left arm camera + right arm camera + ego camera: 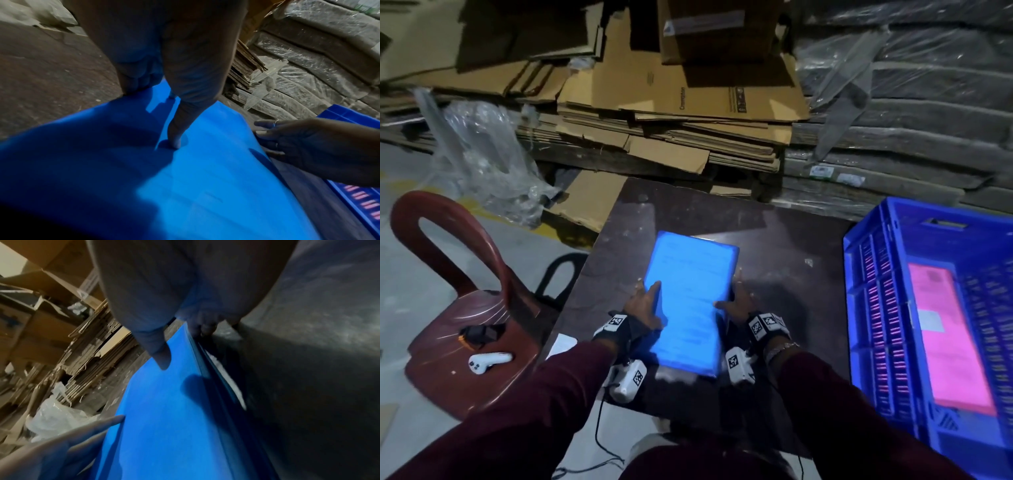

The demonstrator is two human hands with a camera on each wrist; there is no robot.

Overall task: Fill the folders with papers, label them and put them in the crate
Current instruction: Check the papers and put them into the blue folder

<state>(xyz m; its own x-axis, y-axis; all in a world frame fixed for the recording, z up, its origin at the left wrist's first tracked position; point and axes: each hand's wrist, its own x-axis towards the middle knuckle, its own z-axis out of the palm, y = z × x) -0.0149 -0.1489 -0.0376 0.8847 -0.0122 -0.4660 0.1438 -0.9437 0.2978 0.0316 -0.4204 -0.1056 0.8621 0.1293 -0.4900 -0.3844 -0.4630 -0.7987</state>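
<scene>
A blue folder [690,301] lies lengthwise over the dark table [791,257], its near end past the front edge. My left hand [647,298] pinches its left edge, with the thumb [174,142] pressed on the cover and the fingers [139,81] curled underneath. On the right edge my right hand [734,301] grips the same way, thumb [162,356] on top and fingers [203,327] below. White paper [226,378] shows at the folder's open right side. A blue crate [866,308] stands at the right with a pink folder [948,335] lying in it.
A red plastic chair [465,325] stands left of the table with a white device [488,361] and a black object [481,334] on its seat. Flattened cardboard [671,120] and wrapped stacks [911,120] fill the back. A white sheet [563,344] lies by my left wrist.
</scene>
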